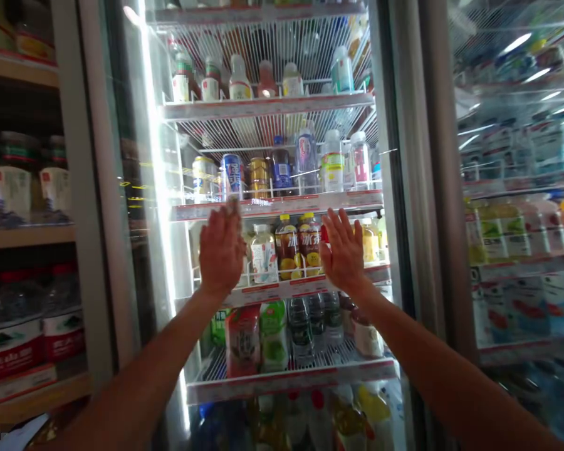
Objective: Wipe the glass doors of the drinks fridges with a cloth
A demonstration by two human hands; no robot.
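Observation:
Both arms reach forward toward a lit drinks fridge. My left hand (222, 245) is raised with its fingers stretched out and holds nothing. Level with it, my right hand (343, 247) is also held up flat, palm forward, with nothing in it. Between them stand two brown tea bottles (289, 249) with yellow caps and a white-labelled bottle (264, 254). Above my left hand is a blue can (232, 175) beside gold cans (259, 177). Whether either hand touches anything is not clear.
Wire shelves (286, 290) with white front rails carry bottles at several heights. Below the hands are a red pack (243, 341) and a green pack (273, 337). Wooden shelves (28, 237) with bottles stand at left; a second fridge (521, 263) stands right, beyond a metal frame (427, 188).

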